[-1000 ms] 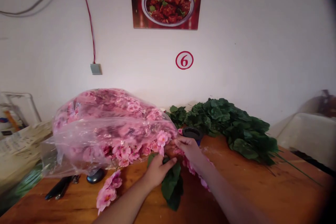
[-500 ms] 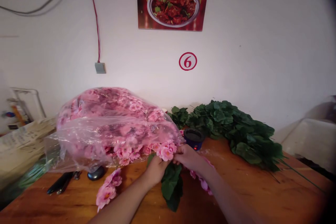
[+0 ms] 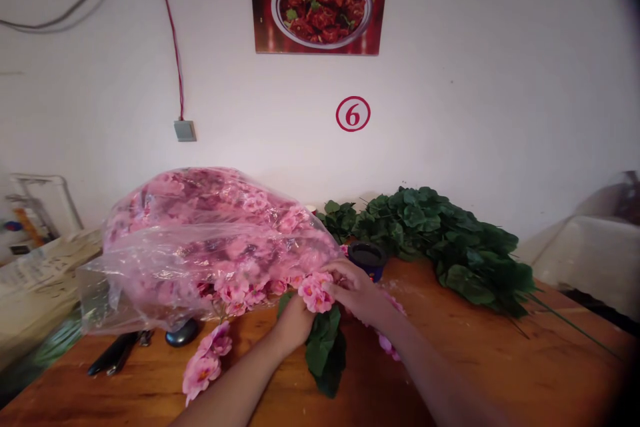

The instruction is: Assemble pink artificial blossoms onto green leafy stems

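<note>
My left hand point(image 3: 295, 325) is closed around the base of a pink flower point(image 3: 316, 291) with green leaves point(image 3: 324, 353) hanging below; its fingertips are hidden by the bloom. My right hand point(image 3: 353, 290) touches the right side of that bloom, fingers curled against its petals. Behind them lies a clear plastic bag point(image 3: 215, 240) full of pink flowers, some spilling from its lower edge. Another pink flower stem point(image 3: 206, 363) rests beside my left forearm. More pink blossoms point(image 3: 389, 345) show partly behind my right wrist.
A dark blue pot point(image 3: 367, 259) stands just beyond my right hand. A heap of green leaves point(image 3: 440, 240) lies at the back right. Black-handled pliers point(image 3: 114, 352) and a dark round object point(image 3: 183, 332) are on the wooden table point(image 3: 475, 373) at the left.
My right hand has risen slightly and its fingers have spread from beneath the bloom to its upper right side. My left hand keeps its hold. The view has shifted a little.
</note>
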The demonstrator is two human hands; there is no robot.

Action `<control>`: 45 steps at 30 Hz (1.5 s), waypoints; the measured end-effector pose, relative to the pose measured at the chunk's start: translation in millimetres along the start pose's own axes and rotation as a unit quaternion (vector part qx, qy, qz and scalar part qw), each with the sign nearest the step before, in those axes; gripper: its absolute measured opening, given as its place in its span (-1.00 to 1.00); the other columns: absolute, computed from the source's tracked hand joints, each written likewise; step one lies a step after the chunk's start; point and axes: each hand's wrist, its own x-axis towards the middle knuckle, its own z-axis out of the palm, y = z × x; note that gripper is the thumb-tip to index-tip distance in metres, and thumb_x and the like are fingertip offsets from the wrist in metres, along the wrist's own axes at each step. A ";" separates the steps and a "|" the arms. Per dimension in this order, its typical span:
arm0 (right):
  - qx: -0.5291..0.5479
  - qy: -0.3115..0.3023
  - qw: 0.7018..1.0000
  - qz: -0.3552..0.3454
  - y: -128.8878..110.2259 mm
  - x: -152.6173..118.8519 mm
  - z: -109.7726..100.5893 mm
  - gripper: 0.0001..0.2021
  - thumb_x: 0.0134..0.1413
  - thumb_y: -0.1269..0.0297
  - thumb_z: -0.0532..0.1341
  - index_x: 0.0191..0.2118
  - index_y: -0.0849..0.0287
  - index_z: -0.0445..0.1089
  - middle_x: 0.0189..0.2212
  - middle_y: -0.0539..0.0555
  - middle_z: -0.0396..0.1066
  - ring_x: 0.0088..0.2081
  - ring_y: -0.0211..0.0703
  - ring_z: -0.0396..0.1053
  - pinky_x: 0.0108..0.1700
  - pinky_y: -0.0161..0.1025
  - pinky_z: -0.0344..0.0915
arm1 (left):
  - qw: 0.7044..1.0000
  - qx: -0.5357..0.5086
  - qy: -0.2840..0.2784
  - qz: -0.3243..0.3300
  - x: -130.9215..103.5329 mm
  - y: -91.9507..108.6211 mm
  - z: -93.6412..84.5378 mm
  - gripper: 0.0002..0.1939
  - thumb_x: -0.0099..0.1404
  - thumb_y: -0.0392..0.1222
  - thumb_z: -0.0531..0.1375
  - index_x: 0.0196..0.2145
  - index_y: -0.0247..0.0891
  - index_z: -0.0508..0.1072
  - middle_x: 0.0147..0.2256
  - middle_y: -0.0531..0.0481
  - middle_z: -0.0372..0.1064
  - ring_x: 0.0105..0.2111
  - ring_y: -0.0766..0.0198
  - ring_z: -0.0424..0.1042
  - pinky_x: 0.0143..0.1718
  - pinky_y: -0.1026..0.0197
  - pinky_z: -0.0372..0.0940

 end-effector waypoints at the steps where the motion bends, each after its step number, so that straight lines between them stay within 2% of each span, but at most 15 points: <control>1: -0.006 -0.002 1.000 -0.009 -0.2 0.7 0.3 -0.75 -0.02 0.39 0.21 -0.16 0.12 0.46 -0.19 0.07 0.39 -0.19 -0.18 0.34 -0.16 -0.27 0.26 | 1.000 0.000 -0.004 -0.004 0.1 1.0 -0.2 -0.73 0.25 -0.22 0.09 -0.13 -0.27 0.47 -0.10 -0.09 0.45 -0.11 0.14 0.37 0.00 0.10 0.23; 5: -0.042 -0.013 0.999 -0.024 5.6 3.2 4.5 -0.84 -0.04 0.49 0.17 -0.40 0.17 0.50 -0.33 0.07 0.42 -0.28 -0.19 0.35 -0.21 -0.27 0.25 | 1.000 0.003 -0.021 0.012 0.2 3.9 -0.7 -0.75 0.23 -0.25 0.09 -0.17 -0.28 0.48 -0.16 -0.08 0.46 -0.16 0.16 0.38 -0.05 0.14 0.25; 9: -0.049 -0.018 0.998 -0.025 16.1 2.6 12.7 -0.81 -0.08 0.55 0.14 -0.49 0.19 0.47 -0.43 0.04 0.41 -0.35 -0.22 0.35 -0.28 -0.31 0.26 | 1.000 0.024 -0.009 0.001 0.5 0.7 -0.2 -0.80 0.18 -0.27 0.12 -0.28 -0.32 0.51 -0.25 -0.07 0.48 -0.26 0.18 0.39 -0.16 0.17 0.28; 12: -0.058 -0.001 0.998 -0.001 19.9 0.6 17.9 -0.77 -0.11 0.55 0.16 -0.34 0.16 0.48 -0.41 0.03 0.42 -0.36 -0.21 0.36 -0.29 -0.31 0.26 | 1.000 0.017 0.005 -0.002 1.0 -0.5 0.5 -0.78 0.18 -0.24 0.13 -0.25 -0.32 0.51 -0.24 -0.08 0.49 -0.26 0.17 0.40 -0.16 0.16 0.29; 14: -0.063 0.007 0.998 0.023 20.9 -0.4 19.5 -0.61 -0.13 0.56 0.17 -0.12 0.12 0.42 -0.38 0.02 0.43 -0.37 -0.21 0.36 -0.31 -0.32 0.27 | 1.000 0.003 0.007 -0.005 1.1 1.2 0.9 -0.76 0.17 -0.24 0.14 -0.22 -0.31 0.51 -0.21 -0.09 0.49 -0.24 0.17 0.41 -0.12 0.15 0.28; 16: -0.071 0.003 0.997 0.025 21.8 -0.7 19.9 -0.54 -0.11 0.55 0.17 -0.02 0.09 0.37 -0.35 0.02 0.44 -0.36 -0.20 0.37 -0.29 -0.31 0.28 | 1.000 -0.004 0.003 -0.013 0.9 4.2 1.0 -0.76 0.16 -0.24 0.15 -0.22 -0.30 0.51 -0.20 -0.09 0.49 -0.23 0.17 0.41 -0.09 0.15 0.27; 21: -0.112 0.011 0.994 -0.010 23.2 0.8 21.0 -0.75 -0.08 0.56 0.16 -0.32 0.12 0.49 -0.42 0.01 0.43 -0.38 -0.22 0.34 -0.26 -0.32 0.23 | 0.999 0.022 -0.011 -0.021 0.1 7.7 0.0 -0.80 0.15 -0.28 0.13 -0.28 -0.31 0.51 -0.26 -0.06 0.50 -0.29 0.19 0.41 -0.18 0.18 0.29; 25: -0.126 0.009 0.992 -0.019 19.4 0.0 21.9 -0.77 -0.11 0.61 0.13 -0.46 0.16 0.46 -0.48 -0.01 0.41 -0.40 -0.24 0.32 -0.30 -0.34 0.20 | 0.997 0.074 -0.012 -0.015 0.5 4.7 -1.3 -0.85 0.12 -0.34 0.12 -0.39 -0.30 0.50 -0.35 -0.01 0.48 -0.32 0.21 0.39 -0.25 0.22 0.27; 29: -0.134 0.005 0.991 -0.023 15.1 -2.1 22.6 -0.74 -0.14 0.64 0.09 -0.48 0.16 0.44 -0.47 -0.01 0.40 -0.37 -0.23 0.33 -0.29 -0.34 0.20 | 0.992 0.128 -0.016 0.002 0.2 5.6 -2.9 -0.86 0.09 -0.38 0.11 -0.51 -0.28 0.45 -0.46 0.03 0.43 -0.34 0.22 0.37 -0.27 0.24 0.25; 35: -0.099 0.059 0.993 -0.001 20.6 -0.5 24.4 -0.82 -0.13 0.55 0.18 -0.46 0.15 0.47 -0.30 0.06 0.38 -0.25 -0.17 0.33 -0.19 -0.27 0.25 | 0.998 0.062 -0.018 0.009 -1.4 9.3 -1.6 -0.83 0.14 -0.35 0.11 -0.36 -0.29 0.50 -0.34 -0.01 0.48 -0.32 0.22 0.38 -0.18 0.20 0.27; 38: -0.053 0.030 0.997 0.047 24.2 0.2 25.1 -0.85 -0.11 0.51 0.20 -0.47 0.15 0.48 -0.40 0.04 0.42 -0.34 -0.18 0.36 -0.28 -0.29 0.27 | 0.999 0.037 -0.008 0.007 -1.8 8.1 -0.4 -0.79 0.15 -0.32 0.12 -0.28 -0.29 0.50 -0.29 -0.04 0.49 -0.27 0.19 0.39 -0.16 0.18 0.28; 41: -0.007 0.001 0.997 0.083 25.4 -0.2 25.2 -0.86 -0.09 0.49 0.18 -0.47 0.15 0.47 -0.52 0.00 0.42 -0.46 -0.21 0.35 -0.41 -0.33 0.25 | 1.000 0.027 -0.008 0.004 -1.6 6.2 0.1 -0.79 0.15 -0.31 0.11 -0.28 -0.30 0.51 -0.27 -0.05 0.49 -0.29 0.19 0.40 -0.18 0.17 0.29; 45: -0.046 0.019 0.998 0.046 26.6 -0.1 24.2 -0.86 -0.10 0.48 0.20 -0.53 0.15 0.47 -0.53 0.00 0.40 -0.44 -0.22 0.33 -0.40 -0.35 0.21 | 1.000 0.026 -0.010 -0.012 -0.6 4.2 0.3 -0.79 0.15 -0.31 0.11 -0.29 -0.29 0.51 -0.28 -0.04 0.49 -0.30 0.20 0.40 -0.19 0.19 0.30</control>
